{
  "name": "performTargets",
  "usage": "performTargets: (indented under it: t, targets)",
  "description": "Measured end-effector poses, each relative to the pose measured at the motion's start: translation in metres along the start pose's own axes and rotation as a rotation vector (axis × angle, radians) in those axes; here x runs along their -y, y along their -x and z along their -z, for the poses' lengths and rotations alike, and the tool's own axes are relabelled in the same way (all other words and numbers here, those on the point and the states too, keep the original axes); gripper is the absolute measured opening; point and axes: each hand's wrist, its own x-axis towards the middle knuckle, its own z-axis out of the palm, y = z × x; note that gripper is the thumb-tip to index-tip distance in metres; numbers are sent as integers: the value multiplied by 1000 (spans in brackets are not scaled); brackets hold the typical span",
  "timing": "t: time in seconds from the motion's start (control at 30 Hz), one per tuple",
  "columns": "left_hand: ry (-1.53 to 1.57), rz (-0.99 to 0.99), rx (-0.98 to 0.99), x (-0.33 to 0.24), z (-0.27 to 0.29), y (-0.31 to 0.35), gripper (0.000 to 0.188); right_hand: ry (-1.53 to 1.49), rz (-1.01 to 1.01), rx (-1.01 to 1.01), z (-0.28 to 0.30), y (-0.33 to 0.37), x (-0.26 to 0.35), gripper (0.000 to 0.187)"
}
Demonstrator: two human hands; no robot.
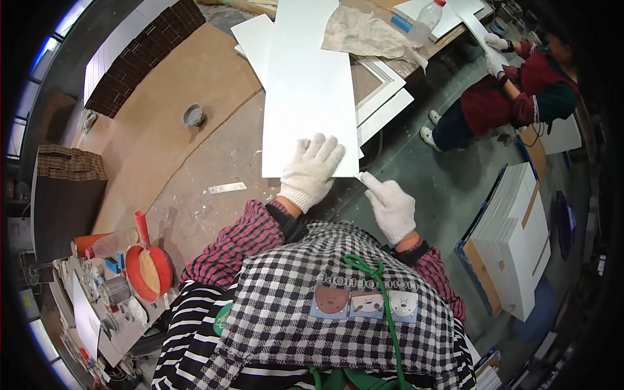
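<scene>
A long white panel [311,97] lies on the work table, its near end toward me. My left hand [308,170], in a white knit glove, rests flat on that near end with its fingers stretched out. Beside the panel's near right corner is my right hand [390,207], gloved too. Its index finger and thumb reach to the corner while the other fingers curl in. A small pale bit shows at the fingertips, too small to name. More white panels and frame-like pieces [383,97] lie under the long panel.
A grey bowl [194,116] and a pale strip [227,188] lie on the table. A red pan [148,270] stands at lower left, brown stacks [68,188] at left. A cloth [367,32] and plastic bottle [429,18] lie beyond. A co-worker [513,91] handles a panel; stacked panels [513,240] stand right.
</scene>
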Motion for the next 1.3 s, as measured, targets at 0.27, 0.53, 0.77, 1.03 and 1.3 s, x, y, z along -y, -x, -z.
performTargets:
  t: [0.27, 0.53, 0.77, 1.03, 1.3]
  targets:
    - [7, 8, 2, 1, -1, 2, 60, 173, 11, 69, 13, 2, 4, 35]
    - [-15, -2, -19, 1, -3, 3, 59, 23, 17, -12, 7, -3, 6, 33]
    - [13, 4, 30, 0, 1, 0, 56, 195, 45, 110, 16, -1, 9, 30]
    - [-3, 4, 16, 1, -1, 3, 61, -11, 23, 18, 17, -3, 6, 36]
    - [-5, -6, 2, 0, -1, 2, 62, 9, 19, -7, 0, 0, -3, 38]
